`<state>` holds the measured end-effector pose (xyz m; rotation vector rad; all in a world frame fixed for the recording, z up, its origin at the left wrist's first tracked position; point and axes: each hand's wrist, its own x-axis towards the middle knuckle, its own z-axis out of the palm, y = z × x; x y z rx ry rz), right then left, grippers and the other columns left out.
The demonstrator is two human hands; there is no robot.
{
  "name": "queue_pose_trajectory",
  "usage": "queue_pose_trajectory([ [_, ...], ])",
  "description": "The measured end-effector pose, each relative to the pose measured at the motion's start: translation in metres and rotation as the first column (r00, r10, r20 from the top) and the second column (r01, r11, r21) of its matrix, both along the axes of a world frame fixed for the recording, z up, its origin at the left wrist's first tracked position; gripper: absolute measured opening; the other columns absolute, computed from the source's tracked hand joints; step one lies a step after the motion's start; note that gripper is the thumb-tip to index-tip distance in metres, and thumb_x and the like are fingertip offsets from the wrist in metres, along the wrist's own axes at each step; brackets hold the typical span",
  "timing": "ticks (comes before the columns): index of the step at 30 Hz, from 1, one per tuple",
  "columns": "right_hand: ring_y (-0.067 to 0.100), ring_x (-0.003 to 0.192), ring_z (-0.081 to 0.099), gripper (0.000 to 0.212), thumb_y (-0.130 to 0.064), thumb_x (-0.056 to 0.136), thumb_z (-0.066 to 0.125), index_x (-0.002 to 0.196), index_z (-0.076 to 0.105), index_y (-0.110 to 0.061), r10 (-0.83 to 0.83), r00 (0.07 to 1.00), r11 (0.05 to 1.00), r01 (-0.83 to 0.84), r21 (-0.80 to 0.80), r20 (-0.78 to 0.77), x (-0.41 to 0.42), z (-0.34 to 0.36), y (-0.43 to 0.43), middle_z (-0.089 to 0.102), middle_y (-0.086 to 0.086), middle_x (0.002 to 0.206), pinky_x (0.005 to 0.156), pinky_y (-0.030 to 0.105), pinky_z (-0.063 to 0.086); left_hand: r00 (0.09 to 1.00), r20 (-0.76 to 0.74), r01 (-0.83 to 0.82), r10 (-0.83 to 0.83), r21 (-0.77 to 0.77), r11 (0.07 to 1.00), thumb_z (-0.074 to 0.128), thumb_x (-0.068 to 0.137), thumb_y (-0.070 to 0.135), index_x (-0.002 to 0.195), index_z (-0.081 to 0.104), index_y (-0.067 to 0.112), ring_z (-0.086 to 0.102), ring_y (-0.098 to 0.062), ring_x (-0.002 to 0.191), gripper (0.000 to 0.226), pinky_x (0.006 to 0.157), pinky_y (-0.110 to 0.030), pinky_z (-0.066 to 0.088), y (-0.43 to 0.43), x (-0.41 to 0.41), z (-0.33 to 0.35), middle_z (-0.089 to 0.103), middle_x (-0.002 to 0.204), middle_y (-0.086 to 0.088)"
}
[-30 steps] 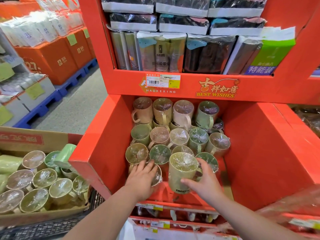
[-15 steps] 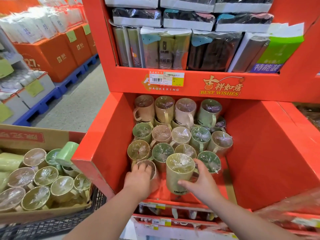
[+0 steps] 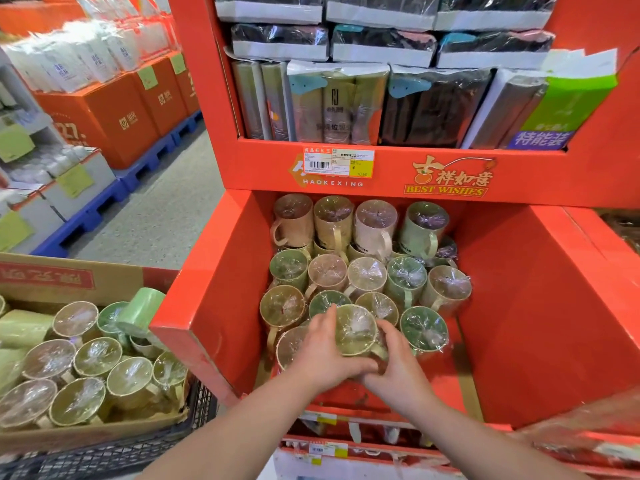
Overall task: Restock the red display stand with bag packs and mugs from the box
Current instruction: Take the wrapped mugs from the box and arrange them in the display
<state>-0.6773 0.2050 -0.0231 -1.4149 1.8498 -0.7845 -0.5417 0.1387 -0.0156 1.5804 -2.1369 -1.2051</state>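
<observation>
Nearest, the left hand [image 3: 323, 355] has left the neighbouring mug [image 3: 291, 344] at front left and joined the right hand [image 3: 401, 372]. Both now clasp 1 yellow-green mug [image 3: 355, 327], fingers curled round its sides, in the front row of the red display stand's [image 3: 540, 306] lower bin, though the hands hide whether its base has touched down. Behind it stand the stocked mugs [image 3: 367, 275], with bag packs [image 3: 339, 102] on the shelf above; the box [image 3: 69, 271] at near left holds many more, so restocking looks far from finished.
</observation>
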Motion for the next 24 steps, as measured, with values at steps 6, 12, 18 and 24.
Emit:
queue_pose_trajectory([
  [6, 0.007, 0.116, 0.048, 0.064, -0.017, 0.083, 0.062, 0.138, 0.034, -0.033, 0.133, 0.987, 0.991, -0.131, 0.031, -0.089, -0.021, 0.007, -0.001, 0.04, -0.002, 0.141, 0.095, 0.014, 0.037, 0.999, -0.019, 0.052, -0.051, 0.034, 0.998, 0.083, 0.066, 0.036, 0.151, 0.004, 0.024, 0.025, -0.017, 0.14, 0.117, 0.112, -0.027, 0.025, -0.012, 0.005, 0.0, 0.016, 0.153, -0.003],
  [12, 0.015, 0.146, 0.01, 0.097, -0.022, 0.081, 0.061, 0.15, -0.006, -0.034, 0.505, 0.761, 0.862, -0.469, 0.193, -0.408, -0.036, 0.03, -0.017, -0.01, -0.009, 0.159, 0.113, 0.031, 0.028, 0.954, 0.058, 0.291, -0.294, 0.052, 0.955, 0.081, 0.07, 0.027, 0.15, -0.006, 0.029, 0.023, -0.019, 0.142, 0.118, 0.113, -0.028, 0.027, -0.016, 0.004, 0.007, 0.01, 0.156, -0.003],
  [18, 0.017, 0.145, 0.015, 0.106, -0.025, 0.08, 0.065, 0.15, -0.014, -0.03, 0.578, 0.68, 0.814, -0.514, 0.27, -0.451, -0.031, 0.021, -0.03, 0.012, -0.003, 0.159, 0.114, 0.035, 0.028, 0.942, 0.031, 0.33, -0.334, 0.092, 0.94, 0.079, 0.07, 0.023, 0.149, -0.014, 0.029, 0.01, -0.014, 0.145, 0.122, 0.115, -0.026, 0.024, -0.018, 0.005, -0.001, -0.001, 0.16, 0.001],
  [24, 0.019, 0.133, 0.032, 0.064, -0.036, 0.087, 0.06, 0.145, 0.036, -0.026, 0.483, 0.745, 0.875, -0.42, 0.239, -0.46, -0.027, 0.001, -0.034, 0.039, -0.006, 0.142, 0.11, 0.029, 0.029, 0.959, 0.147, 0.246, -0.244, 0.001, 0.969, 0.065, 0.067, 0.054, 0.15, 0.009, 0.034, 0.008, -0.016, 0.146, 0.102, 0.118, -0.034, 0.015, -0.018, 0.032, -0.009, 0.007, 0.159, 0.0],
])
